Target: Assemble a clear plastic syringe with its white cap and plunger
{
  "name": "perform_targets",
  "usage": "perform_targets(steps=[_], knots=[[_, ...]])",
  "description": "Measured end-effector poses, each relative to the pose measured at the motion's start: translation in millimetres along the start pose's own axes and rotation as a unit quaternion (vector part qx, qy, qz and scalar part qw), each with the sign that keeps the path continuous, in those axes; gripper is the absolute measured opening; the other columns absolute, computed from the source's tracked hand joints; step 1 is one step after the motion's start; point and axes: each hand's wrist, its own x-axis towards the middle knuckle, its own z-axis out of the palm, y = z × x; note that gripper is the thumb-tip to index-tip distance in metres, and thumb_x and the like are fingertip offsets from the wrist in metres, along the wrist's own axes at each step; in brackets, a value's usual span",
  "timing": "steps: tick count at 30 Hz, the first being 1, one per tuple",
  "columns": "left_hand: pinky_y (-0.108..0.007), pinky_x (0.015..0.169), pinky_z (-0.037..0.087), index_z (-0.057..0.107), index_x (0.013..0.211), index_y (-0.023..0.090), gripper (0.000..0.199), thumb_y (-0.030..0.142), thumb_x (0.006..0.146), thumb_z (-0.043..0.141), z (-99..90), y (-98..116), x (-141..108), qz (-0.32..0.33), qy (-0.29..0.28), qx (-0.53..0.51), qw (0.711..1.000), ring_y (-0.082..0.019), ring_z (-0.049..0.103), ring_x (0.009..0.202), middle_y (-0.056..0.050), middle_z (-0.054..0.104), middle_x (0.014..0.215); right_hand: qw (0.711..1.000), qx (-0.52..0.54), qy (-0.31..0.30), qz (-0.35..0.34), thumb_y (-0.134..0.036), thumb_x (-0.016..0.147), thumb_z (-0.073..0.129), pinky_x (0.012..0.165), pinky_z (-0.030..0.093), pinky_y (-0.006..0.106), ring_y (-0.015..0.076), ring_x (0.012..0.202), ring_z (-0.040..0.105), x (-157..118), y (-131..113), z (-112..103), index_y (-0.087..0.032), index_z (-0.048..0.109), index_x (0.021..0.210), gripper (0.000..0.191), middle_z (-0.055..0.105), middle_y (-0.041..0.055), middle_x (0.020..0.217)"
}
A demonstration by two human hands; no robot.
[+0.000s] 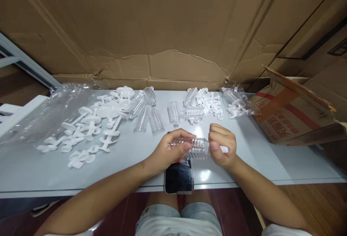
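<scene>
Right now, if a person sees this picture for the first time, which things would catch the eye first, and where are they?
The eye goes first to the two hands at the table's near edge: the left hand and right hand grip a clear ribbed tube between them, just above a dark phone. Next come the white plunger parts spread at the left, partly on a clear plastic bag, and the pile of small white caps farther back.
</scene>
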Motion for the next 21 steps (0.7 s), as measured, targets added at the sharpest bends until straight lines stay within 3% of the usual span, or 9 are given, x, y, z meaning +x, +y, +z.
perform_targets(steps=[5, 8, 12, 15, 21], knots=[[-0.026, 0.067, 0.053, 0.064, 0.103, 0.021, 0.038, 0.048, 0.076, 0.065, 2.4, -6.4, -2.7, 0.170, 0.066, 0.149, 0.972, -0.014, 0.062, 0.075, -0.005, 0.066, 0.094, 0.996, 0.042, 0.031, 0.073, -0.027, 0.091, 0.035, 0.049, 0.019, 0.029, 0.0114, 0.048, 0.026, -6.5, -1.0, 3.5, -0.021, 0.026, 0.056, 0.037, 0.023, -0.0035, 0.055], [-0.030, 0.080, 0.053, 0.063, 0.110, 0.023, 0.037, 0.043, 0.078, 0.066, -0.7, -11.7, -2.3, 0.301, 0.088, 0.248, 0.916, -0.017, 0.064, 0.090, -0.006, 0.069, 0.096, 0.991, 0.075, 0.033, 0.106, -0.027, 0.092, 0.036, 0.048, 0.019, 0.028, 0.0110, 0.049, 0.026, -9.2, -0.7, 5.3, -0.021, 0.026, 0.056, 0.038, 0.024, -0.0036, 0.054], [-0.029, 0.078, 0.055, 0.056, 0.122, 0.022, 0.047, 0.038, 0.079, 0.066, -4.3, -10.8, -0.2, 0.441, 0.094, 0.346, 0.823, -0.018, 0.065, 0.091, -0.009, 0.069, 0.097, 0.981, 0.109, 0.042, 0.152, -0.029, 0.094, 0.034, 0.048, 0.020, 0.028, 0.0106, 0.048, 0.028, -10.1, -1.5, 8.2, -0.021, 0.026, 0.056, 0.040, 0.026, -0.0035, 0.054], [-0.031, 0.076, 0.057, 0.052, 0.126, 0.021, 0.051, 0.036, 0.079, 0.066, -5.4, -5.7, -0.8, 0.476, 0.097, 0.402, 0.777, -0.020, 0.066, 0.090, -0.011, 0.069, 0.099, 0.972, 0.131, 0.045, 0.192, -0.033, 0.095, 0.033, 0.047, 0.021, 0.028, 0.0106, 0.047, 0.028, -9.4, -2.8, 10.2, -0.021, 0.027, 0.055, 0.042, 0.026, -0.0036, 0.053], [-0.033, 0.072, 0.059, 0.050, 0.126, 0.023, 0.053, 0.035, 0.077, 0.068, -10.3, 0.4, -1.8, 0.473, 0.092, 0.491, 0.726, -0.021, 0.067, 0.090, -0.011, 0.068, 0.103, 0.943, 0.156, 0.029, 0.292, -0.050, 0.091, 0.036, 0.048, 0.023, 0.028, 0.0105, 0.049, 0.026, -6.6, -1.2, 11.7, -0.022, 0.028, 0.055, 0.047, 0.025, -0.0042, 0.053]])
